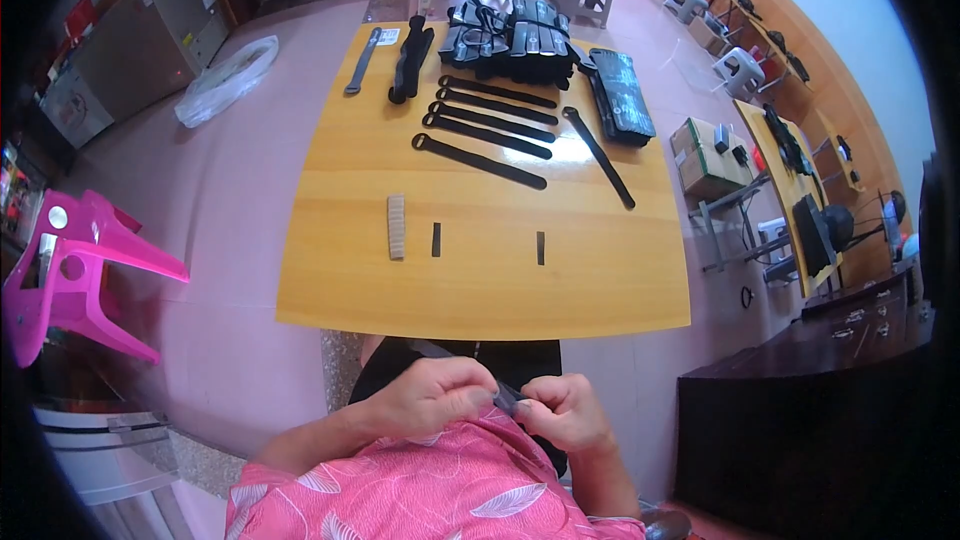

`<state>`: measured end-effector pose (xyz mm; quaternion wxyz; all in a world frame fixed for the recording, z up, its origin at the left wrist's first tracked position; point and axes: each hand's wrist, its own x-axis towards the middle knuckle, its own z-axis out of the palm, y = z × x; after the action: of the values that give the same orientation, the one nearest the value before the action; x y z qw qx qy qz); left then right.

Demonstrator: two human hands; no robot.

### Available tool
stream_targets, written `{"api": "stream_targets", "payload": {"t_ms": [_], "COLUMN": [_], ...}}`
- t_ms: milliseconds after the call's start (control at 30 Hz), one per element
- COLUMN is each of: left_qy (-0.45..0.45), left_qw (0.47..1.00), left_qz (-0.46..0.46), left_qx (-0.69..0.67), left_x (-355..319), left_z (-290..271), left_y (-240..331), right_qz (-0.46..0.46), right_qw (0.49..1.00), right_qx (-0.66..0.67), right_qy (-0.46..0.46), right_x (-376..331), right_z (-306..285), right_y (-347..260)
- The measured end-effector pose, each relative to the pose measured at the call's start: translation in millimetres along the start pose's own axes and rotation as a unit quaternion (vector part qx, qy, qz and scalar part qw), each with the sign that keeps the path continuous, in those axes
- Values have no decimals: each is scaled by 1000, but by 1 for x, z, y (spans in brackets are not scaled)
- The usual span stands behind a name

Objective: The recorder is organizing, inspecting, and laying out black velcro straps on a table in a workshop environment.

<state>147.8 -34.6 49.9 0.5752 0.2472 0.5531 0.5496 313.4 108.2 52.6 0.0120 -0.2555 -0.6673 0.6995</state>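
Close to my body, below the table's near edge, my left hand (432,402) and my right hand (568,414) pinch a dark grey strap (508,401) between them. Both hands are closed, with the thumbs on top. Part of the strap is hidden by my fingers. On the table, several black straps with ring ends (480,160) lie side by side. One more black strap (600,160) lies slanted to their right. Nearer to me are a ridged beige strip (396,228) and two short black strips, one on the left (436,240) and one on the right (541,248).
At the far side of the wooden table (340,280) are a pile of bundled black straps (515,35), a plastic-wrapped black bundle (622,95), a black bundle (410,60) and a grey strap (364,62). A pink stool (90,260) stands left; a dark cabinet (790,410) stands right.
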Motion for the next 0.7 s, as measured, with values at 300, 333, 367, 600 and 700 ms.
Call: {"api": "stream_targets", "payload": {"t_ms": [300,333,367,600,700], "left_qy": [-6,32,30,256,259], "left_qw": [928,933,944,959,953], "left_qz": [279,250,236,117,151], "left_qx": [248,256,227,25,42], "left_x": [1,-3,-5,-19,-19], "left_z": [-3,-7,-14,-92,-111], "left_y": [3,6,13,60,76], "right_qz": [-46,-49,-95,-217,-223], "right_qw": [999,998,992,955,964], "right_qx": [-13,-13,-82,-173,-112], "right_qy": [-22,-25,-10,107,89], "right_x": [2,0,-2,-48,-67], "right_z": [9,3,-8,-85,-104], "right_y": [-11,-9,-7,0,16]}}
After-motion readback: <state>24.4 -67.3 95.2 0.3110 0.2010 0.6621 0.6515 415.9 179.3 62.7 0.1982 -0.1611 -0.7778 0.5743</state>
